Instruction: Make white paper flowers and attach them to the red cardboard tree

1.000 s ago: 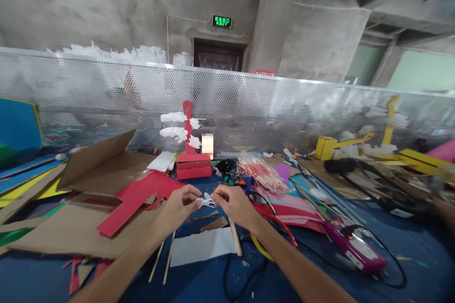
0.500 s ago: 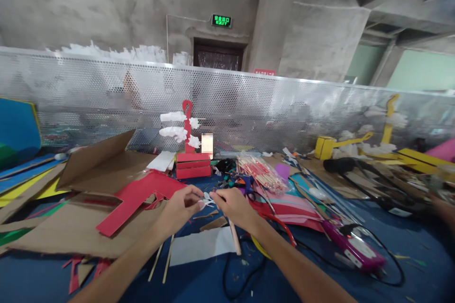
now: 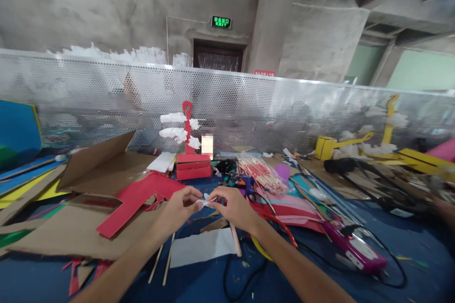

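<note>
My left hand [image 3: 181,208] and my right hand [image 3: 232,206] meet above the blue table, thumbs and fingertips pinching a small piece of crumpled white paper [image 3: 204,202] between them. Fingers partly cover the paper. Below the hands lies a flat white paper strip [image 3: 202,248]. A pale wooden rod [image 3: 235,240] rests across its right end, partly behind my right wrist. Two thin wooden sticks [image 3: 168,260] lie at the strip's left. A red cut-out board [image 3: 138,199] sits on brown cardboard just left of my left hand.
A red stand with white tufts [image 3: 194,168] rises behind my hands, before a perforated metal screen [image 3: 249,104]. Bagged sticks [image 3: 263,175], red sheets [image 3: 291,210], and a purple device [image 3: 355,248] with a black cable lie rightward. Another person's hand shows at the right edge.
My right hand's fingers have shifted slightly and now come down onto the white paper from above. My left hand stays nearly in place, still pinching it.
</note>
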### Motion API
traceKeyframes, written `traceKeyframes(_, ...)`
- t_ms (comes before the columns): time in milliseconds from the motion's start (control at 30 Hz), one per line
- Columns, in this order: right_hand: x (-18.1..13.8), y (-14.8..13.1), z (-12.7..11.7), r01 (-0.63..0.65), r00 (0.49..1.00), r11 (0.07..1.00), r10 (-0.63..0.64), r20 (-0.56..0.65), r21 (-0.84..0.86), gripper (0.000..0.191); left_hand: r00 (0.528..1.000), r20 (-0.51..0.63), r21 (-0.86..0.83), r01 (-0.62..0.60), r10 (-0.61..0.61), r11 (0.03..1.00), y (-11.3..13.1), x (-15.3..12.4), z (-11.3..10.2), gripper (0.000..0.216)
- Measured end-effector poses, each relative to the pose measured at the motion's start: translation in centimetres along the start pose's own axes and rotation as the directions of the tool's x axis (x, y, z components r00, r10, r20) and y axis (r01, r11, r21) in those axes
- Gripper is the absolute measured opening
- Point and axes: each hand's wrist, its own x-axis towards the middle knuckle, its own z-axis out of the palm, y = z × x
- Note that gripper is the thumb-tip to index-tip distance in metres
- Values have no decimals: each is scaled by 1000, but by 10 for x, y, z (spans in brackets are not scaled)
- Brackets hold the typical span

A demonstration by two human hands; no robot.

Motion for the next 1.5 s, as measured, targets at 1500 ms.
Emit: traceKeyframes(1500, 0, 8, -3, -28, 985, 992, 48, 164, -122, 17, 1000, 12, 2, 20, -20, 1000, -7, 4, -5, 25)
